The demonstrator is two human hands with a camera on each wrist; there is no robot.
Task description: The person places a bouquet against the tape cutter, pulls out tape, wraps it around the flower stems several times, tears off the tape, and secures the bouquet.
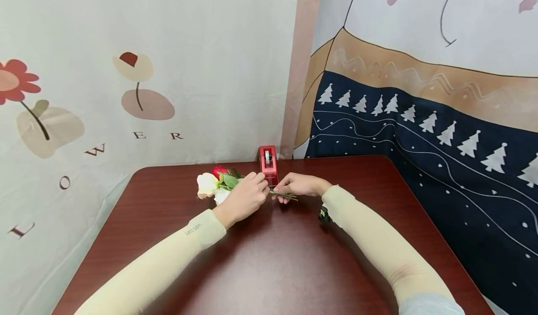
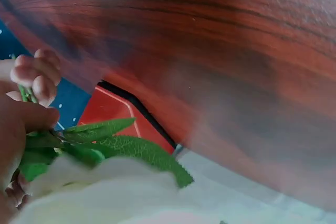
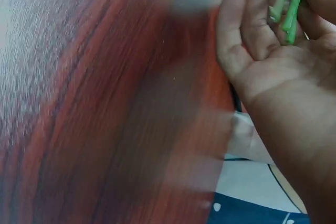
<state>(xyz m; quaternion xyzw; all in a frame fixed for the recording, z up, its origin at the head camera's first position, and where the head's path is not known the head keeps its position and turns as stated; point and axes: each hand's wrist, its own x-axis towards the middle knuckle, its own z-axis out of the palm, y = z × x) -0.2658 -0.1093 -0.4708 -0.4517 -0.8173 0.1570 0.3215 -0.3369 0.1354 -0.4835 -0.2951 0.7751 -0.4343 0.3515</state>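
Observation:
White roses and a red rose lie in one bunch at the left of my left hand, which grips their stems just behind the leaves. My right hand pinches the stems nearer their cut ends, close beside the left fingertips. In the right wrist view, the green stem ends poke out over the palm. The left wrist view has green leaves and a blurred white rose near the camera. Just beyond both hands stands a red tape dispenser.
The dark red wooden table reaches back to a pale printed curtain. To the right hangs dark blue cloth with white trees. A small black device sits at the right sleeve's cuff.

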